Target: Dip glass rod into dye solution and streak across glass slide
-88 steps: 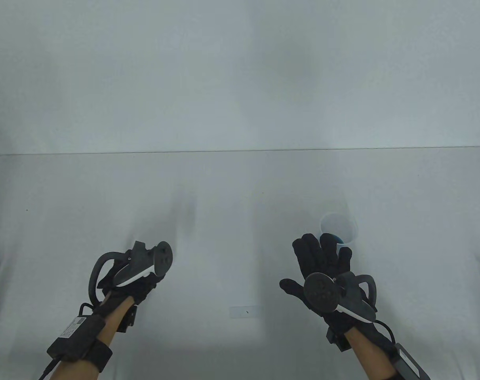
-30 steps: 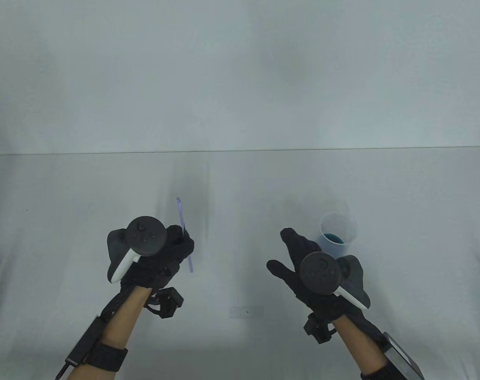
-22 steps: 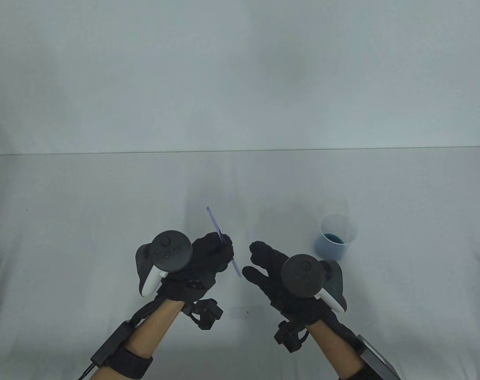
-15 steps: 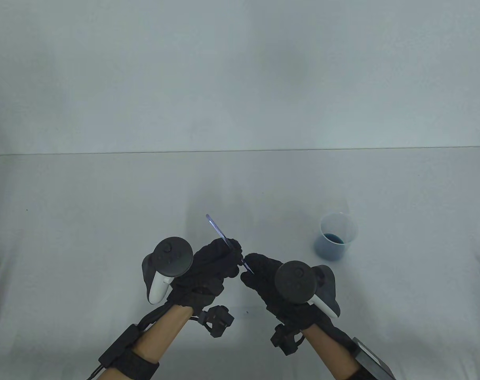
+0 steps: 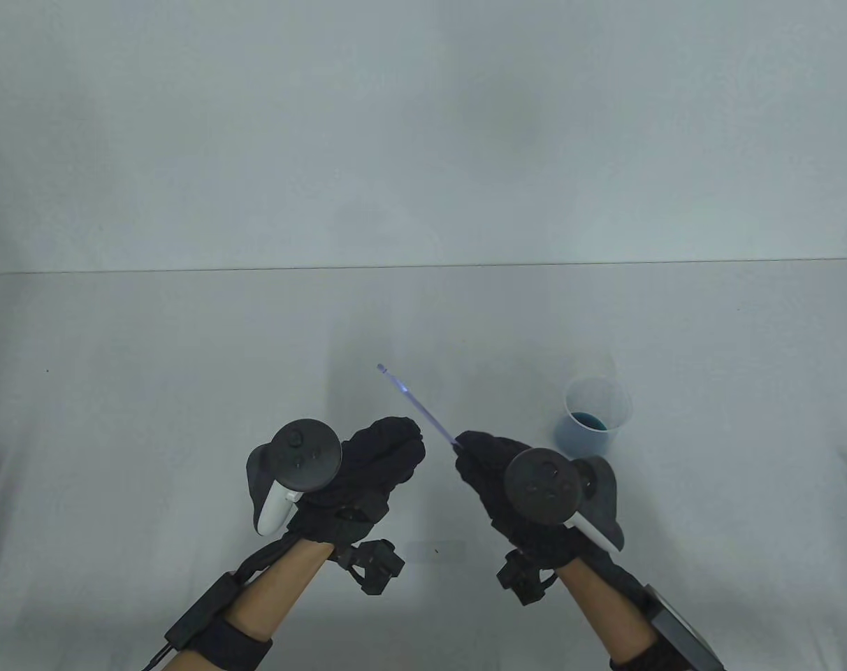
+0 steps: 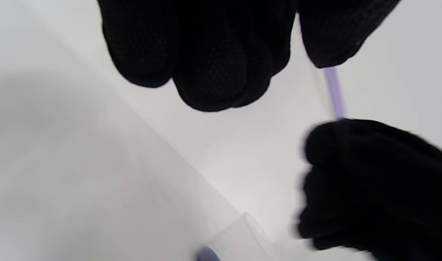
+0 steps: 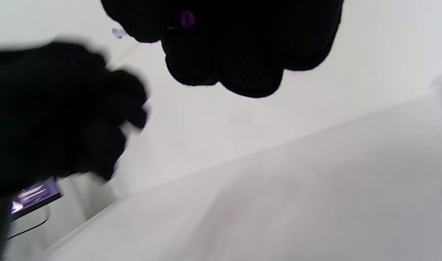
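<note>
A thin clear purple-tinted glass rod slants up to the left above the table. My right hand grips its lower end; the rod's end shows between the fingers in the right wrist view. My left hand is loosely curled just left of the rod and holds nothing. In the left wrist view the rod runs into my right hand's fist. A clear cup of blue dye stands right of my right hand. A glass slide lies flat between my wrists.
The white table's far edge meets a plain white wall. The cup's rim also shows low in the left wrist view. A screen's corner shows at the lower left of the right wrist view.
My left hand picked up the rod and carried it right. My right hand came left from the cup and took its lower end. My left hand has let go; the rod now tilts further right.
</note>
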